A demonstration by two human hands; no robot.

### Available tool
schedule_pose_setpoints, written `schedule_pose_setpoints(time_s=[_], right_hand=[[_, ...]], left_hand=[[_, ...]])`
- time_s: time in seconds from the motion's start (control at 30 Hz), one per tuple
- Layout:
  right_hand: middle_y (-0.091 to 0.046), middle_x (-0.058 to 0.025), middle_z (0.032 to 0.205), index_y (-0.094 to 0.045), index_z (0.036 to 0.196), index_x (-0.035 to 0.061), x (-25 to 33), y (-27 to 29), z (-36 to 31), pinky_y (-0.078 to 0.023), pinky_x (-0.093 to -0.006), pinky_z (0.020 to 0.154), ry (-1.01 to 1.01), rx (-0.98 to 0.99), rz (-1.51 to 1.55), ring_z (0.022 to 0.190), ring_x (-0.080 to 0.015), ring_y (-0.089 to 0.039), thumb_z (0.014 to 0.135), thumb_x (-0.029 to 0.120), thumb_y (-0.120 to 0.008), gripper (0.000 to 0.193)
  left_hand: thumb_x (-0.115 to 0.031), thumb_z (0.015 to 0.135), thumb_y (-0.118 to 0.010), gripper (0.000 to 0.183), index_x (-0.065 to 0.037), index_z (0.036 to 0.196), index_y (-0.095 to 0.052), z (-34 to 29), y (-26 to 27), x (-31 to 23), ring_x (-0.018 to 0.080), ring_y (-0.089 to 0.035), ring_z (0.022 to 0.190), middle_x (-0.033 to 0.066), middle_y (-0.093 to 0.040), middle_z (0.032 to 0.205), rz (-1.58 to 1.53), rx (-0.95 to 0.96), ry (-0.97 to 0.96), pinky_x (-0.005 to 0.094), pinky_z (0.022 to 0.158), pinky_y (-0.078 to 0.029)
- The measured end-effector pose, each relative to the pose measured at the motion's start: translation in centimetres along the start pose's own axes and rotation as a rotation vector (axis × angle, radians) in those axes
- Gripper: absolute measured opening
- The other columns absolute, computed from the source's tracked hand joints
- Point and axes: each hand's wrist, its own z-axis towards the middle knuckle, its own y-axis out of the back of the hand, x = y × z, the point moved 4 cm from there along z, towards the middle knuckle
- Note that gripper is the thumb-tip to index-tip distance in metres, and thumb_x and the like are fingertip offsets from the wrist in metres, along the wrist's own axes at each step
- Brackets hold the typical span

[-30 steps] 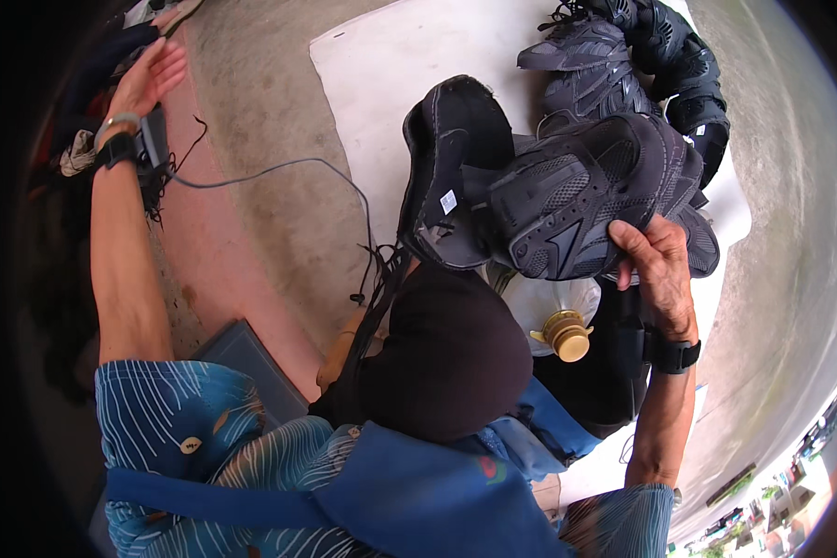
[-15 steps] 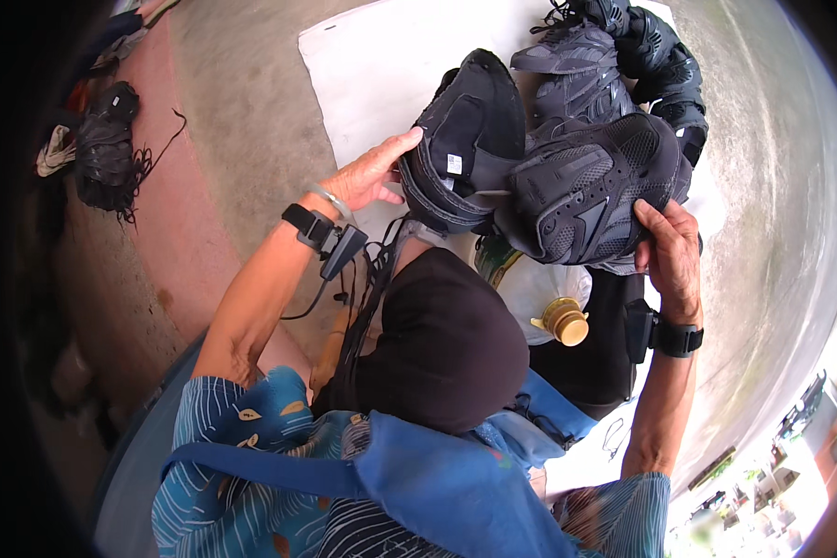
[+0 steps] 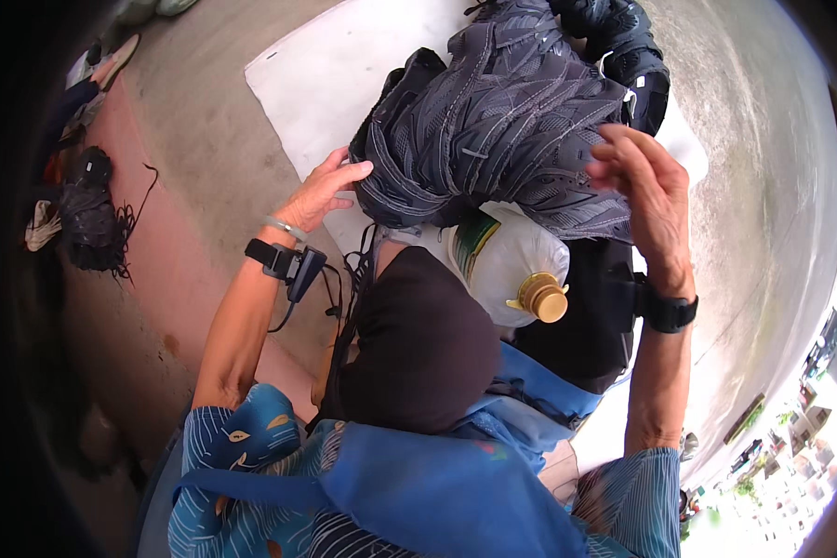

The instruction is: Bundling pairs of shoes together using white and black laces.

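Several black shoe uppers [image 3: 493, 130], nested into one another, lie in a long bundle across the white sheet ahead of my knees. At the bundle's left end is my left hand [image 3: 321, 191], open, its fingertips against or very near the black edge. My right hand [image 3: 649, 191] is raised at the right end, with fingers bent and spread and nothing visible in them. Whether its fingertips touch the uppers I cannot tell. A clear plastic bottle [image 3: 511, 265] with a gold cap and green label stands between my knees, just below the bundle.
A curved row of more black uppers [image 3: 623, 42] lies at the far right of the white sheet [image 3: 293, 88]. On the pink floor strip at left sits another dark bundle [image 3: 91, 209] with loose laces. A person's foot [image 3: 121, 60] shows at the upper left.
The uppers, earlier parted with an open inner side showing at left, now form one continuous nested bundle. My right hand has let go of the right-hand upper and moved up.
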Motion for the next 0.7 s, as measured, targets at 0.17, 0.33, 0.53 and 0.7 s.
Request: schedule_pose_setpoints(time_s=[0.17,0.33,0.53,0.7], right_hand=[[-0.066,-0.0097,0.072,-0.066,0.094,-0.0041,-4.0,12.1,-8.2,-0.05,-0.0233,0.05,-0.474,-0.04,-0.267,0.056,-0.0137,-0.063,0.093,0.034,-0.057,0.039],[-0.062,-0.023,0.098,-0.054,0.113,-0.0105,-11.3,13.3,-7.8,-0.055,-0.034,0.07,-0.723,-0.117,-0.291,0.083,-0.0271,-0.065,0.086,0.055,-0.058,0.071],[-0.049,-0.0241,0.123,-0.043,0.126,-0.0098,-15.5,12.6,-5.5,-0.053,-0.0398,0.078,-0.643,-0.175,-0.031,0.102,-0.0315,-0.059,0.074,0.062,-0.068,0.092],[-0.056,-0.0148,0.11,-0.044,0.122,-0.0041,-13.1,12.3,-4.0,-0.052,-0.0336,0.078,-0.454,-0.288,0.208,0.092,-0.02,-0.061,0.074,0.045,-0.077,0.076]], left_hand=[[-0.039,0.082,-0.066,0.08,-0.001,0.142,-0.029,-0.1,-1.3,-2.6,0.0313,-0.037,0.129,0.0192,-0.038,0.14,0.108,-0.175,-0.257,0.0457,0.107,-0.029],[-0.017,0.083,-0.065,0.057,-0.002,0.133,-0.042,-1.6,-6.1,-8.4,0.0282,-0.04,0.129,0.0169,-0.044,0.137,0.469,-0.306,-0.771,0.0395,0.108,-0.03],[-0.024,0.077,-0.071,0.063,-0.007,0.132,-0.046,-1.1,-15.4,-14.2,0.0338,-0.039,0.129,0.0179,-0.043,0.137,1.031,-0.142,-1.089,0.0414,0.108,-0.03],[-0.049,0.08,-0.065,0.077,-0.012,0.14,-0.036,3.1,-13.8,-13.4,0.0369,-0.031,0.134,0.018,-0.04,0.14,1.317,-0.267,-0.856,0.0516,0.108,-0.024]])
